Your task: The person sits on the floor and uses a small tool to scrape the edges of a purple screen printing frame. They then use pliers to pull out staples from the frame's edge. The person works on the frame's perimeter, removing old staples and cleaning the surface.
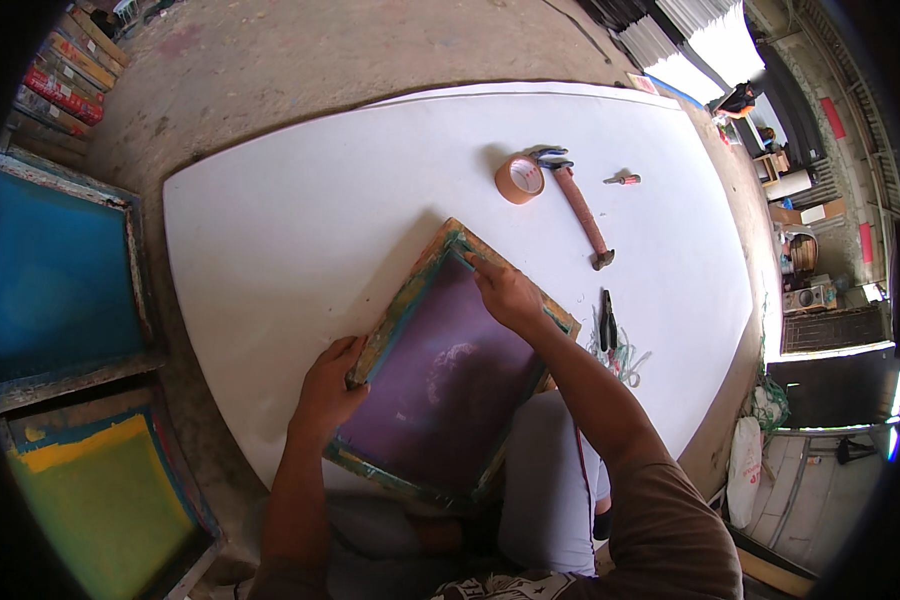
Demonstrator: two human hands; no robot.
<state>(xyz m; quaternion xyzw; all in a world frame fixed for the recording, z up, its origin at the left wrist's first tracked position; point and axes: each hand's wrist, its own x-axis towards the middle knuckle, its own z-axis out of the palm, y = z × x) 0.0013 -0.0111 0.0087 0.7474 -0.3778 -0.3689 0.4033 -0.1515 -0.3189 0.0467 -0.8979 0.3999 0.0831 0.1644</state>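
In the head view, a wooden frame (368, 345) with purple mesh (425, 375) is held at a slant over the near part of a white board (270, 260), above the person's lap. Its left rail is gripped by the left hand (332, 390), whose fingers are curled closely round the wood. The right hand (510, 297) is laid across the upper right rail, its fingers partly bent and stretched toward the top corner; whether the wood is actually clasped by them cannot be told. Beyond the frame, a roll of brown tape (515, 184) is set just beside a red-handled hammer (582, 218), with a small screwdriver (626, 180) placed farther right. Black pliers (608, 325) are seen near some tangled pale strands (625, 362). At the left, a blue screen (60, 275) and a yellow-green screen (100, 500) are seen
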